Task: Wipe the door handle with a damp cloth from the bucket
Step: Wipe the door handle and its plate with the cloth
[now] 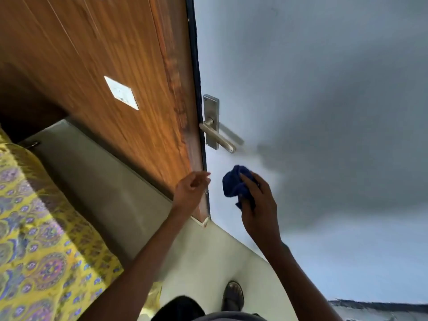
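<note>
A silver lever door handle on a metal backplate sits on the pale grey door, near its dark edge. My right hand is shut on a bunched dark blue cloth, held a little below the handle and apart from it. At the door's edge, lower left of the handle, my left hand hovers with its fingers loosely curled and nothing in it. No bucket is in view.
A wood-grain panel with a white switch plate stands left of the door. A bed with a yellow patterned cover fills the lower left. My sandalled foot stands on the pale floor.
</note>
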